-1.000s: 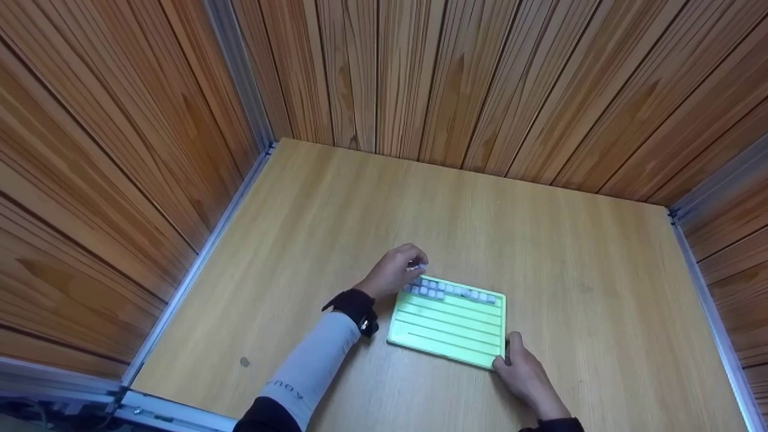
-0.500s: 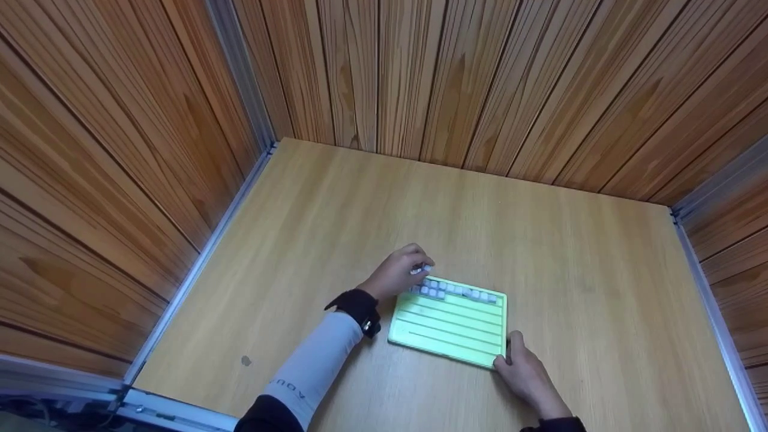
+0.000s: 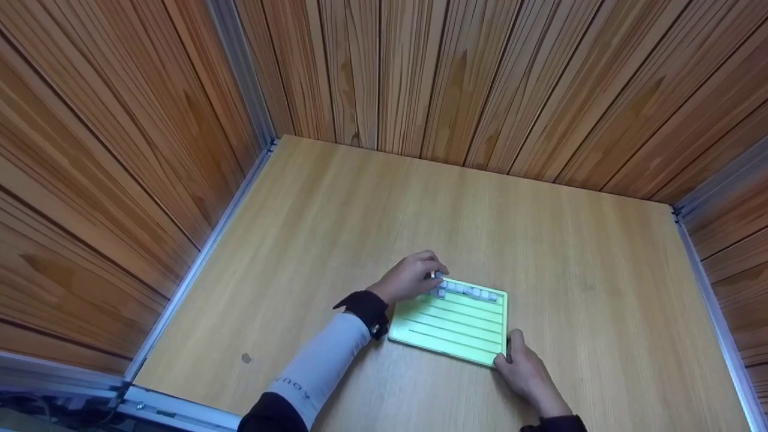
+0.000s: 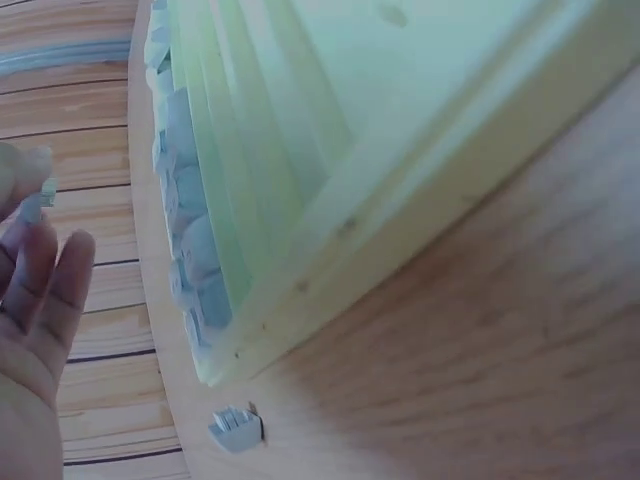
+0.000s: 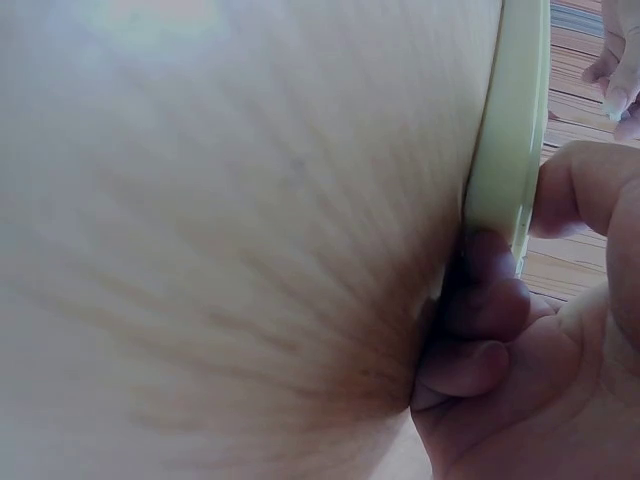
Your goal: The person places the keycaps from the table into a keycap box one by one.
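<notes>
A light green ridged tray (image 3: 450, 330) lies on the table, with small pale keycaps (image 3: 474, 293) lined up in its far rows. Over the far left part of the tray is my left hand (image 3: 411, 279), pinching a small keycap (image 4: 47, 192) between thumb and fingertips. That hand hides some of the keycaps and the tray's far left corner in the head view. My right hand (image 3: 528, 375) grips the near right corner of the tray, thumb on the rim and curled fingers at the underside in the right wrist view.
One loose keycap (image 4: 236, 428) sits on the table beside a tray corner in the left wrist view. Wood-panel walls (image 3: 420, 78) enclose the wooden table (image 3: 336, 198), with metal rails along the edges. A dark spot (image 3: 246, 358) marks the table at left.
My left hand has shifted right along the tray's far edge with the pinched piece, covering more of the left keycaps. My right hand and the tray stay nearly in place.
</notes>
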The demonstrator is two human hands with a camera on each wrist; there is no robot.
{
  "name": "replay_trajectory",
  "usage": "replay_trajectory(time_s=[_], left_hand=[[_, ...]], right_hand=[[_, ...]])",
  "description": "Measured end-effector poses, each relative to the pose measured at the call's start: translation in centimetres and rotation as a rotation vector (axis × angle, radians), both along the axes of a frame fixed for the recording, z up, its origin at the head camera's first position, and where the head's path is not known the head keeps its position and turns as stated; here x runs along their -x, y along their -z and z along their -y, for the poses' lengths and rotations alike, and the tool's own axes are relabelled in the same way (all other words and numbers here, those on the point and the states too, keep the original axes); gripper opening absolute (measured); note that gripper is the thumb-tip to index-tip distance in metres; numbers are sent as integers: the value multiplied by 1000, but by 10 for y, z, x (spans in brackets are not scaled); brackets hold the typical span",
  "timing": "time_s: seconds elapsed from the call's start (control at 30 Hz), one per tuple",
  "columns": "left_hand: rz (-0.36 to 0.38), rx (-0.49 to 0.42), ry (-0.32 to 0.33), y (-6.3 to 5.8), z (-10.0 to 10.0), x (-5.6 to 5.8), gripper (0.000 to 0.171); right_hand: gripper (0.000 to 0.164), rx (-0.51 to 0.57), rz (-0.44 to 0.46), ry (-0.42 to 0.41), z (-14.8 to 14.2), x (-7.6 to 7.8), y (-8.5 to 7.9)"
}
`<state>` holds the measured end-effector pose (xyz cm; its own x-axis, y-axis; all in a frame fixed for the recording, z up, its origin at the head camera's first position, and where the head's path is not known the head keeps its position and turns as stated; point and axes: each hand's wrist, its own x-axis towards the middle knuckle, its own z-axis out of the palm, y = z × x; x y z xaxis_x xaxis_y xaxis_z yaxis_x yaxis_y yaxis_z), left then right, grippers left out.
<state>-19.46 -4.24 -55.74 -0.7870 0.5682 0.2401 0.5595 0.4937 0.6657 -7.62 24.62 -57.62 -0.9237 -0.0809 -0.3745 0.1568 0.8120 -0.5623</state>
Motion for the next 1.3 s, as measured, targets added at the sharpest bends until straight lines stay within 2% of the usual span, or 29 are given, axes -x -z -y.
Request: replay_trajectory(time_s=[0.27,0.4,0.73,1.03,1.17,1.3], left_hand=[[36,25,56,-3,-13,-5,18],[23,38,82,-4,-20,-7,16],[-51,107,60,2,-27,-10,18],[-182,178,86,6,-32,-12,17],[-234,236,96,8,-35,-12,16],[-285,285,79,11,-39,-11,15]], right_hand=[[33,2,-2,1,0,0,-1],[31,4,-26,2,0,-2,0],[29,16,-47,5,0,-3,1],[31,21,-35,19,0,-2,1],[32,24,-42,12,0,-3,1],[31,31,-56,5,-1,-4,1]])
